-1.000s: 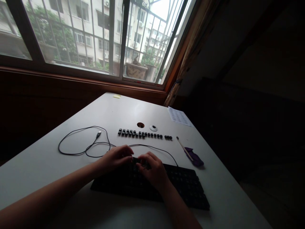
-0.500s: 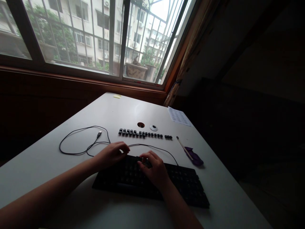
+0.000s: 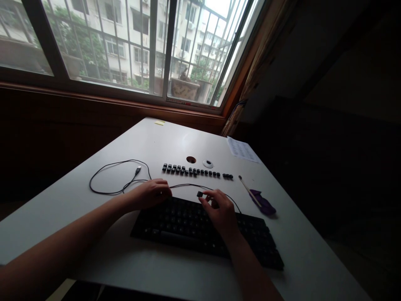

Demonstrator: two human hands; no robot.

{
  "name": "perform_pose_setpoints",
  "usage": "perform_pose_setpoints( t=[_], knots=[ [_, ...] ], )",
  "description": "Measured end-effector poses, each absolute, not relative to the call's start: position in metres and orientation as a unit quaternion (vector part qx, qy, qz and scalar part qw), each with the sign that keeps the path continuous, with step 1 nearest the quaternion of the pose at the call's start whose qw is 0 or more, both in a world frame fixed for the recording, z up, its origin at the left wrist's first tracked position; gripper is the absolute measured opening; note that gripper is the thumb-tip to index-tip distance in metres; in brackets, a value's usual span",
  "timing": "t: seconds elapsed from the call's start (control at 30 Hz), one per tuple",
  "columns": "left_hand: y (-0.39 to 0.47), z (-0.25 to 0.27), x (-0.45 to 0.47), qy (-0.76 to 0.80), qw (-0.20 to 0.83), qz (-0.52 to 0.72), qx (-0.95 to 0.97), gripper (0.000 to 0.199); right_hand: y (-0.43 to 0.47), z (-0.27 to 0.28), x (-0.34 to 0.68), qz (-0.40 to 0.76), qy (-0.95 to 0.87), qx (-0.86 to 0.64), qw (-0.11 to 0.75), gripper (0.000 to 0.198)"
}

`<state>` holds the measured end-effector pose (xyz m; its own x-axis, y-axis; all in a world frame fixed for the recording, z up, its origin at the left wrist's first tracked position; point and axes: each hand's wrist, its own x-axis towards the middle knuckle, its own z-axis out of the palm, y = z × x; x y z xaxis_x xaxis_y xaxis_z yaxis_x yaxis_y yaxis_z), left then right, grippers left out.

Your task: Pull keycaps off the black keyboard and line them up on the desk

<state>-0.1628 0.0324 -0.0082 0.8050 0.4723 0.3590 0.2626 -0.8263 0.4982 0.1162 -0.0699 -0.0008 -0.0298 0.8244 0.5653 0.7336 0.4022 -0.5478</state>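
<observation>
A black keycap (image 3: 199, 194) is pinched between the thumb and index fingertip of my right hand (image 3: 222, 210), just above the far edge of the keyboard. The black keyboard (image 3: 183, 237) lies slightly angled on the table, dark, with a few small pale spots among its keys. At its far left corner, my left hand (image 3: 153, 193) is closed with curled fingers against the edge; the fingertips are partly hidden. Beyond the keyboard, loose keycaps (image 3: 188, 171) stand in rows.
A black USB cable (image 3: 108, 193) loops over the white table (image 3: 125, 144) at left. To the right, a thin stick brush (image 3: 250, 192) rests on a purple cloth (image 3: 265, 205). Farther back are a round hole (image 3: 191, 159), a white ring cover (image 3: 208, 164) and a printed sheet (image 3: 242, 149).
My right hand has lifted off the keys and moved right and outward, the keycap now plainly in its pinch. My left fingers have closed more at the keyboard's corner. The view has shifted slightly.
</observation>
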Motion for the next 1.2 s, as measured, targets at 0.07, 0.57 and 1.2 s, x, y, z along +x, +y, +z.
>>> perform_pose_setpoints(
  t=[0.07, 0.57, 1.2],
  knots=[
    [0.033, -0.011, -0.163, 0.199, 0.213, 0.240, 0.926, 0.017, -0.068, 0.002, 0.126, 0.043, -0.709, -0.558, 0.428, 0.011],
    [0.031, -0.009, -0.162, 0.196, 0.224, 0.242, 0.924, 0.018, 0.018, 0.015, 0.175, 0.096, -0.774, -0.563, 0.275, 0.015],
    [0.030, -0.010, -0.160, 0.216, 0.245, 0.225, 0.918, 0.016, 0.062, -0.037, 0.184, 0.063, -0.750, -0.586, 0.300, 0.026]
  ],
)
